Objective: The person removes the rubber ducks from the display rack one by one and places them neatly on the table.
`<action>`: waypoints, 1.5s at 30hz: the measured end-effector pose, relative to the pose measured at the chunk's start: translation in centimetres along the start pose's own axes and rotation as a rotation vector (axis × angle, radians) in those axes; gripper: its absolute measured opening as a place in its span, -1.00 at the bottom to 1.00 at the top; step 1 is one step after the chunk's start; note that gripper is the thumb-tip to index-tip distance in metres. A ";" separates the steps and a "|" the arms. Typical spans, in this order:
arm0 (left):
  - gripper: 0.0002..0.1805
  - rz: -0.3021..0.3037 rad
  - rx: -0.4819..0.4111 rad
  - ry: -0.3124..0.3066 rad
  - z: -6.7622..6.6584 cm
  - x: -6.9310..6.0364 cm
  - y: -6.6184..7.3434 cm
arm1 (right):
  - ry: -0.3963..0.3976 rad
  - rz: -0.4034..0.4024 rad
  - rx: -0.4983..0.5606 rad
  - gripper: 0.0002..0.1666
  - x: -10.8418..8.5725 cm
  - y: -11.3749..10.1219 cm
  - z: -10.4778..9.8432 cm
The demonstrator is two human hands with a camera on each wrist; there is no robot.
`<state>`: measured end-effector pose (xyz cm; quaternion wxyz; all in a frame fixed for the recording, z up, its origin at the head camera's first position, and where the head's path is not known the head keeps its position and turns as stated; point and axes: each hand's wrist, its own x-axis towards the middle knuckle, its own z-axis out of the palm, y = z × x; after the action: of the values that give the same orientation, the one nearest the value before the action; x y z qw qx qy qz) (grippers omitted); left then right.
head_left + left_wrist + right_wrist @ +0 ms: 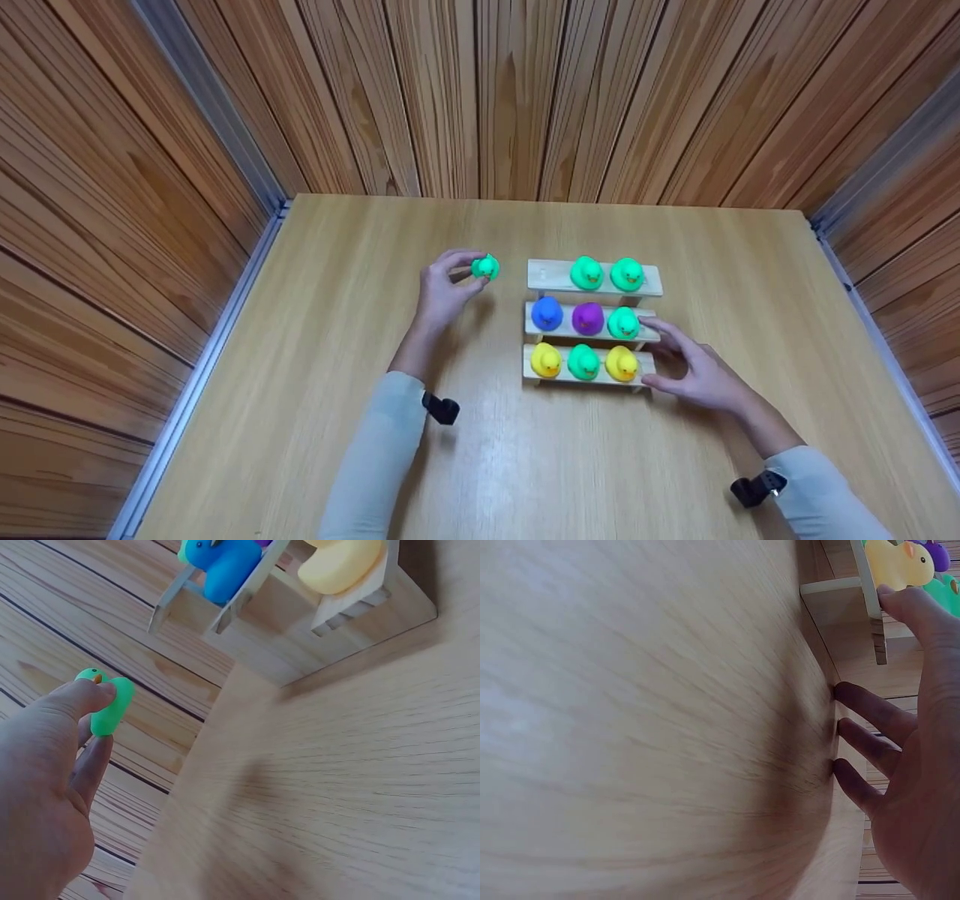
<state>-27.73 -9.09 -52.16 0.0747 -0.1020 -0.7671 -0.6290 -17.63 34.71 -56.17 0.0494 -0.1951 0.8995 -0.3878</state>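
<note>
My left hand (444, 292) pinches a small green rubber duck (486, 267) between thumb and fingers, held above the table left of a stepped wooden rack (553, 276). In the left wrist view, the thumb lies on the green duck (112, 709). At the rack's right end is my right hand (701, 371), its fingers spread. Its thumb touches the end of the lowest step beside a yellow duck (896, 566); the other fingertips (845, 692) reach down beside the rack. The top step bears two green ducks (628, 275), with bare wood at its left.
On the middle step sit a blue duck (547, 313), a purple duck (587, 319) and a green duck (623, 323). The lowest step holds a green duck (583, 362) between two yellow ducks (546, 360). Wood-panelled walls (510, 97) enclose the table (337, 315).
</note>
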 end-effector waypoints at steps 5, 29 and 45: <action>-0.65 -0.026 -0.006 0.014 0.2 0.1 -1.0 | -0.005 0.003 -0.003 0.08 0.0 0.1 0.0; -0.62 -0.138 0.052 0.014 1.0 -1.6 -4.6 | 0.004 0.008 -0.009 0.07 0.0 0.1 0.1; -0.65 -0.154 0.061 0.006 2.0 -2.3 -6.4 | 0.001 0.016 0.001 0.07 0.0 0.1 0.0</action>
<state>-27.05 -8.45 -59.22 0.0316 -0.0384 -0.7911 -0.6097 -17.69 34.78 -56.23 0.0520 -0.1879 0.9009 -0.3878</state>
